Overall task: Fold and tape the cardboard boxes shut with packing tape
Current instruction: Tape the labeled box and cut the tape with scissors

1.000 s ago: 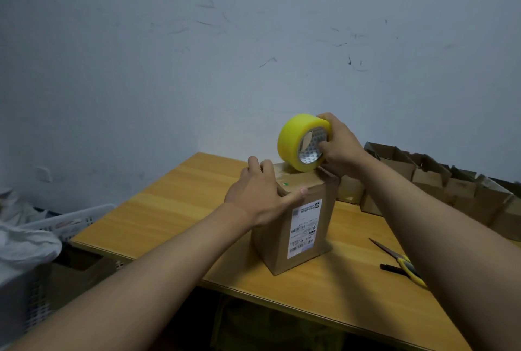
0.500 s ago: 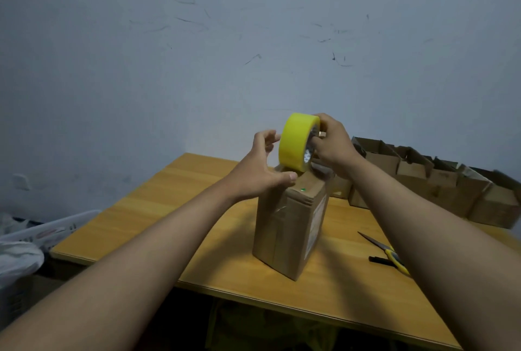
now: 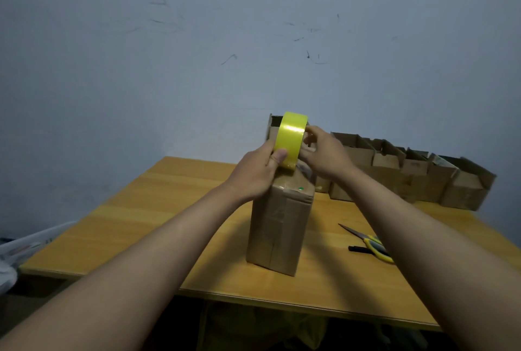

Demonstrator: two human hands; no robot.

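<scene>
A tall brown cardboard box (image 3: 277, 226) stands upright on the wooden table (image 3: 158, 209). On its top, a yellow packing-tape roll (image 3: 290, 139) stands on edge, gripped by left hand (image 3: 258, 170) and right hand (image 3: 324, 153). Yellow-handled scissors (image 3: 366, 242) lie right of the box; open cardboard boxes (image 3: 408, 173) line up behind it.

One tall box (image 3: 277, 226) stands on table (image 3: 174, 209). One yellow tape roll (image 3: 290, 139) on top of it. Two hands: left hand (image 3: 255, 170), right hand (image 3: 324, 153). One pair of scissors (image 3: 369, 243). One row of open boxes (image 3: 408, 176) at back, about five or six, hard to count. One white basket (image 3: 36, 240) at left edge.
</scene>
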